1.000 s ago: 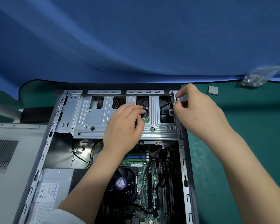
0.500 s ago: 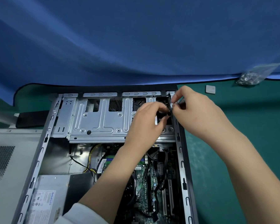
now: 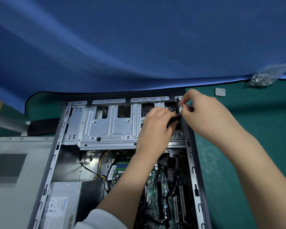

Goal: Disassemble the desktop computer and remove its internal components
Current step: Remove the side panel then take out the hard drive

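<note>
Since a second ago your left hand (image 3: 157, 128) has slid from the middle of the drive cage (image 3: 109, 128) toward the case's 1 o'clock corner, where your right hand (image 3: 206, 113) already works. Your left fingers are now curled and pinching a small black part at the edge of the front fan (image 3: 170, 108), which sits under the cage's cutouts. Your right thumb and forefinger are pressed together on something at the case rail (image 3: 191, 154), just beside the left fingertips; what they pinch is too small to tell. You have the desktop computer (image 3: 56, 156) lying open on the green mat (image 3: 254, 146), motherboard (image 3: 157, 187) at 6 o'clock, power supply (image 3: 63, 205) at 7 o'clock. Beyond the case at 2 o'clock lie a small grey square chip (image 3: 220, 92) and a clear bag of screws (image 3: 262, 76).
</note>
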A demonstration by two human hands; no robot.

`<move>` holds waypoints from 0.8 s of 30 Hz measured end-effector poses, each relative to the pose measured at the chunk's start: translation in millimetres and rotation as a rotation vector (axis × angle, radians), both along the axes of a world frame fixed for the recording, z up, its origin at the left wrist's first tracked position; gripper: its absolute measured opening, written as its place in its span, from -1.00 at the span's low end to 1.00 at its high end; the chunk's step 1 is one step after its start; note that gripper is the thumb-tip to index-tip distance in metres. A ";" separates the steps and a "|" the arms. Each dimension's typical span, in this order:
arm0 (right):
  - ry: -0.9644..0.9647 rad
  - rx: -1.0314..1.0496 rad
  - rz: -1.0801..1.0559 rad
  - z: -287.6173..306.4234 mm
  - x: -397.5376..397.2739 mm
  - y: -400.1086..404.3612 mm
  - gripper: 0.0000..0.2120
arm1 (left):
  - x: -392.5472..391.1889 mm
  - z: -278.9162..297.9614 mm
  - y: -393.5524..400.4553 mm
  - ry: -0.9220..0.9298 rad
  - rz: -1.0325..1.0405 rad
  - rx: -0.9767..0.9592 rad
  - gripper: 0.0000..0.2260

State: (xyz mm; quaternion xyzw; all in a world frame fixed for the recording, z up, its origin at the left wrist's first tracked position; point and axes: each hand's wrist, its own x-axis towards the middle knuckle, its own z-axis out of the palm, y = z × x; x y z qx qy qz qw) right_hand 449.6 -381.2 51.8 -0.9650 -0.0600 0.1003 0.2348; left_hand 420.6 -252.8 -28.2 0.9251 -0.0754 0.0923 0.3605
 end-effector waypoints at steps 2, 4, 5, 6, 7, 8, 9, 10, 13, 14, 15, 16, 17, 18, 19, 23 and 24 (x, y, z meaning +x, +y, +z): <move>0.023 0.019 0.016 1.2 0.5 -1.9 -0.95 | -0.4 0.0 -0.3 -0.001 0.003 0.006 -0.83; 0.053 0.015 0.030 3.4 1.8 -3.6 -0.94 | -0.5 0.0 -0.3 -0.010 0.004 0.016 -0.83; 0.063 0.000 0.038 4.4 2.8 -4.1 -0.94 | -0.4 0.0 -0.3 -0.014 0.004 0.018 -0.83; 0.066 -0.026 0.049 5.3 3.2 -4.5 -0.94 | -0.3 -0.2 -0.4 -0.018 0.004 0.017 -0.83; 0.060 -0.059 0.057 6.1 3.2 -4.3 -0.94 | -0.5 -0.4 -0.5 -0.021 0.004 0.014 -0.83; 0.050 -0.097 0.062 7.0 2.4 -3.9 -0.92 | -0.6 -0.5 -0.3 -0.023 0.002 0.010 -0.83; 0.034 -0.139 0.067 7.8 1.2 -3.0 -0.90 | -0.5 -0.7 -0.2 -0.023 0.000 0.004 -0.83; 0.011 -0.183 0.076 8.6 -0.2 -2.0 -0.89 | -0.4 -0.7 -0.2 -0.022 -0.004 0.000 -0.83; -0.056 -0.227 0.104 10.7 -2.7 0.3 -0.88 | 0.2 -0.7 -0.1 -0.024 -0.014 0.004 -0.83; -0.064 -0.194 0.097 11.5 -3.0 1.0 -0.90 | 0.4 -1.0 -0.1 -0.025 -0.017 0.009 -0.83; -0.068 -0.156 0.081 11.4 -3.1 2.2 -0.91 | 0.5 -1.4 -0.2 -0.025 -0.020 0.015 -0.83; -0.073 -0.131 0.062 10.3 -3.2 3.6 -0.88 | 0.5 -1.8 -0.4 -0.021 -0.021 0.020 -0.84; -0.081 -0.130 0.044 9.1 -3.4 5.1 -0.82 | 0.7 -2.1 -0.7 -0.017 -0.020 0.026 -0.84; -0.097 -0.149 0.028 7.3 -3.7 6.1 -0.75 | 1.1 -2.4 -0.7 -0.015 -0.018 0.031 -0.84; -0.122 -0.178 0.014 5.4 -4.2 6.7 -0.71 | 1.3 -2.5 -0.6 -0.016 -0.016 0.034 -0.84; -0.208 -0.199 0.043 1.5 -5.5 5.0 -0.85 | 2.0 -2.3 -0.3 -0.025 -0.024 0.032 -0.84; -0.197 -0.162 0.062 1.8 -5.4 4.4 -0.92 | 2.0 -2.4 -0.5 -0.023 -0.025 0.033 -0.84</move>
